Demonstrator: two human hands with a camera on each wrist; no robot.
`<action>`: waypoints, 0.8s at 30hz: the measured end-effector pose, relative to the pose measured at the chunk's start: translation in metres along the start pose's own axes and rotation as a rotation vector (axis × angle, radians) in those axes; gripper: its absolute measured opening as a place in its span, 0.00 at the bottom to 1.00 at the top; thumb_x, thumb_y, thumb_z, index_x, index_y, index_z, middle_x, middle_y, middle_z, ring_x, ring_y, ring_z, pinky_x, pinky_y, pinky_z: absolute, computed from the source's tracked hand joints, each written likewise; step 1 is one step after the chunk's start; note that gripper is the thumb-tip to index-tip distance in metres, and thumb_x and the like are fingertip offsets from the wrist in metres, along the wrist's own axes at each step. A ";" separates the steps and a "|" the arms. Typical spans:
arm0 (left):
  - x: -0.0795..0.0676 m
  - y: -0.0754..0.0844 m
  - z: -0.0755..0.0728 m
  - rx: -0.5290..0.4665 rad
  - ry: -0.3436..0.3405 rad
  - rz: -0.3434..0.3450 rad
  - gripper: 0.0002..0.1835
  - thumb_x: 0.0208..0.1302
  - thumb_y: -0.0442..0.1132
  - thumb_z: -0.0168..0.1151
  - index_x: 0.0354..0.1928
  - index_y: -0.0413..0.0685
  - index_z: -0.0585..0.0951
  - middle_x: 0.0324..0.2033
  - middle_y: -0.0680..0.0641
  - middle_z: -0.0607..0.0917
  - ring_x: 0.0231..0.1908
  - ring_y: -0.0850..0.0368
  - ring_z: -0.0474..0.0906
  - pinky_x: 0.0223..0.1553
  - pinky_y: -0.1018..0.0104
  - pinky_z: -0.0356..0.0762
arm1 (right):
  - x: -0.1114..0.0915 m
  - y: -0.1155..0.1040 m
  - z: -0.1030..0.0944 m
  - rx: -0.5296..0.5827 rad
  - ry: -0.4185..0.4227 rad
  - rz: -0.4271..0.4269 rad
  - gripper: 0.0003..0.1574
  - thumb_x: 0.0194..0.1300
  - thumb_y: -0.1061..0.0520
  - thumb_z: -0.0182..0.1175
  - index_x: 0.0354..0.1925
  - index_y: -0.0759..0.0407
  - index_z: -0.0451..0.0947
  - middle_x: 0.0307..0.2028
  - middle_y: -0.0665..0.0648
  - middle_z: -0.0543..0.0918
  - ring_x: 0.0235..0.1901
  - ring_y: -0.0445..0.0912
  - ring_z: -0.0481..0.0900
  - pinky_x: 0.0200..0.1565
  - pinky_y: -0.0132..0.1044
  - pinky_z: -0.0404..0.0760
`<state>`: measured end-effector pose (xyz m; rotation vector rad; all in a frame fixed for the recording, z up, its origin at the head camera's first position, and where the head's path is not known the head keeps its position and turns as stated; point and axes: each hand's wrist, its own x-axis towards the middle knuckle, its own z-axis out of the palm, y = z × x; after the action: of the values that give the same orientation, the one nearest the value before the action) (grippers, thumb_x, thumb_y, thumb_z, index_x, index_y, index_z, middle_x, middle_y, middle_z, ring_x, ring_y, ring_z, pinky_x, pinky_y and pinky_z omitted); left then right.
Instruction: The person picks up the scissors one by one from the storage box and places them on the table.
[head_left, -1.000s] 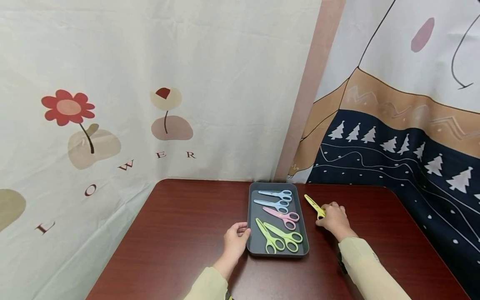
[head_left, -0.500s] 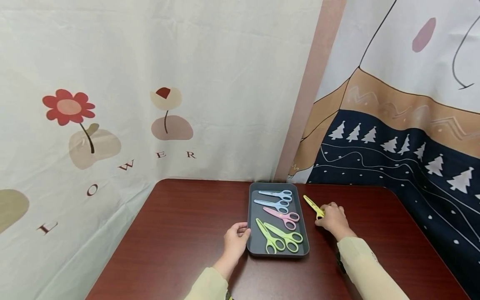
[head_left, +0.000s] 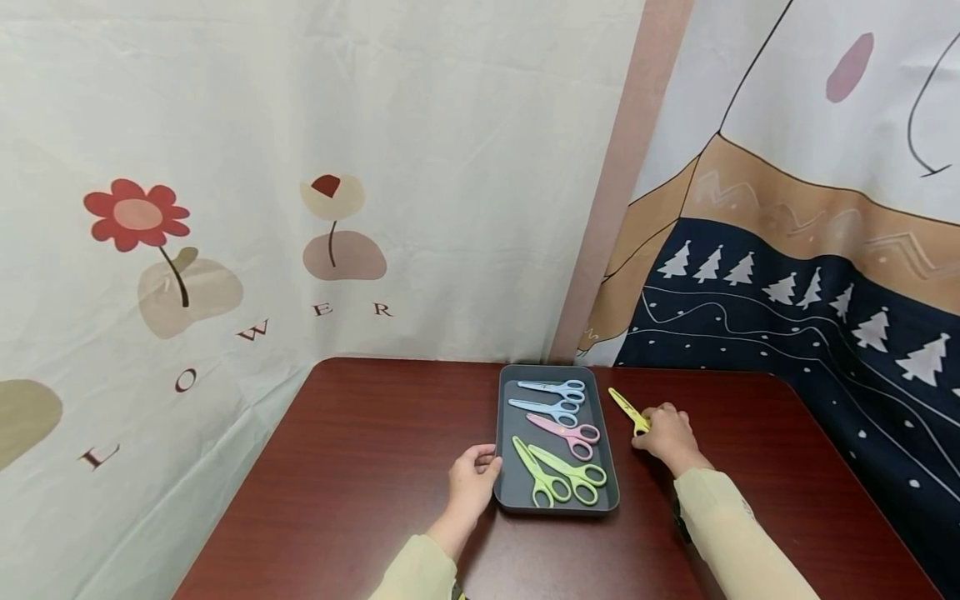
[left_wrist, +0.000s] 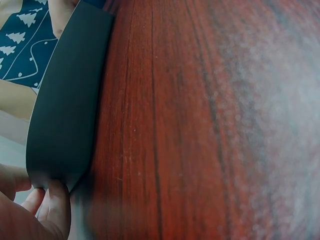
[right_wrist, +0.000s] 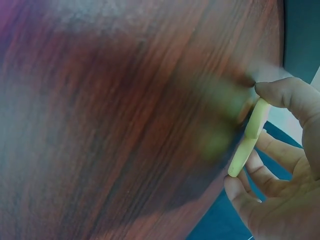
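Note:
My right hand (head_left: pixel 670 440) pinches a pair of yellow scissors (head_left: pixel 628 412) by the handles, to the right of a dark grey tray (head_left: pixel 611 492). Their shut blades point up and left, away from me. In the right wrist view, thumb and fingers hold the yellow handle loops (right_wrist: pixel 256 120) edge-on, just over the tabletop. My left hand (head_left: pixel 471 483) grips the tray's left side near its front, thumb at the rim; the left wrist view shows fingers (left_wrist: pixel 59 205) against the tray wall (left_wrist: pixel 70 100). Inside lie two blue scissors (head_left: pixel 553 408), one pink (head_left: pixel 562 432) and two green (head_left: pixel 567 472).
The dark red-brown wooden table (head_left: pixel 360 467) extends left and right of the tray. Behind it hangs a pale printed curtain (head_left: pixel 465 167), joined at the right by a navy and tan cloth (head_left: pixel 750 317) with white trees.
Almost nothing differs. The yellow scissors and my right hand shift only very slightly, and my left hand stays at the tray.

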<state>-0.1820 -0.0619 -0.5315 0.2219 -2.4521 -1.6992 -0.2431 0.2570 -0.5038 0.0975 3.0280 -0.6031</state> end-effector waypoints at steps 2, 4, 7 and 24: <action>0.000 0.000 0.000 -0.001 -0.001 -0.003 0.10 0.57 0.31 0.64 0.42 0.38 0.82 0.31 0.45 0.85 0.32 0.58 0.78 0.32 0.71 0.76 | 0.000 0.000 -0.001 0.006 -0.004 -0.005 0.35 0.46 0.56 0.68 0.52 0.72 0.74 0.44 0.70 0.72 0.40 0.61 0.66 0.36 0.46 0.68; 0.000 0.001 0.000 -0.003 -0.002 -0.005 0.10 0.58 0.31 0.64 0.42 0.38 0.82 0.32 0.45 0.85 0.32 0.58 0.78 0.32 0.71 0.76 | 0.000 0.000 -0.002 0.011 -0.006 -0.013 0.35 0.47 0.56 0.69 0.52 0.72 0.74 0.44 0.70 0.72 0.40 0.62 0.66 0.36 0.46 0.68; -0.001 0.001 0.000 -0.003 -0.002 -0.011 0.10 0.58 0.31 0.64 0.42 0.38 0.82 0.32 0.45 0.85 0.32 0.58 0.78 0.32 0.71 0.76 | 0.000 0.001 -0.003 0.020 -0.009 -0.026 0.35 0.48 0.57 0.69 0.52 0.73 0.74 0.44 0.70 0.72 0.40 0.62 0.67 0.36 0.46 0.68; 0.000 0.000 -0.001 0.002 -0.014 0.000 0.10 0.58 0.31 0.64 0.43 0.38 0.82 0.32 0.45 0.85 0.32 0.58 0.79 0.32 0.70 0.77 | 0.007 0.006 -0.002 0.054 -0.031 -0.040 0.33 0.50 0.56 0.70 0.52 0.73 0.75 0.44 0.70 0.73 0.42 0.62 0.68 0.38 0.48 0.70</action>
<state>-0.1813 -0.0626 -0.5310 0.2113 -2.4634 -1.7046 -0.2501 0.2636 -0.5050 0.0293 2.9907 -0.6833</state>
